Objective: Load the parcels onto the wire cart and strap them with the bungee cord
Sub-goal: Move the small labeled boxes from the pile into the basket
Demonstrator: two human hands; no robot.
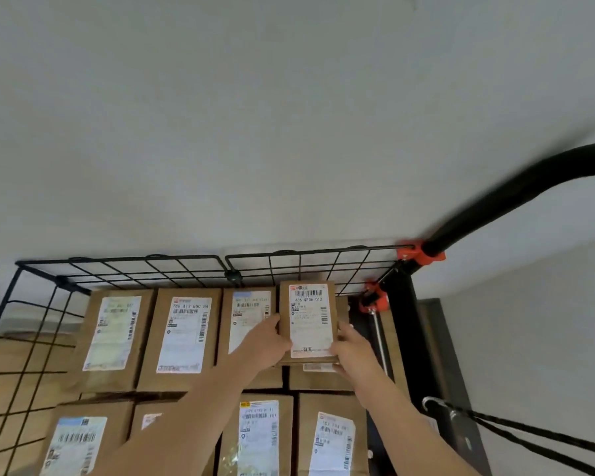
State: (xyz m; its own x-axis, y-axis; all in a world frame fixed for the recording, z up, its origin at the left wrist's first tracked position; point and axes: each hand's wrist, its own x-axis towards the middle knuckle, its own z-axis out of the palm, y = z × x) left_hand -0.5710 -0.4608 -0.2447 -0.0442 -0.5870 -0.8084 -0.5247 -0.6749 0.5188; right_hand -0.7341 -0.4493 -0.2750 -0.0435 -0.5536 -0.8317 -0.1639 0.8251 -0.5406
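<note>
1. Right of centre, a small parcel [308,321] is held above boxes [182,338] in the wire cart [186,258].
2. Left hand [268,343] and right hand [352,350] grip its sides, fingers [345,329] curled round it.

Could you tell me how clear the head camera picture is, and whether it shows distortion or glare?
Head view: wide-angle distortion slightly bows the wire cart rail; the held parcel reads sharp, the lower parcels blur near the edge; light soft, no harsh glare.
</note>
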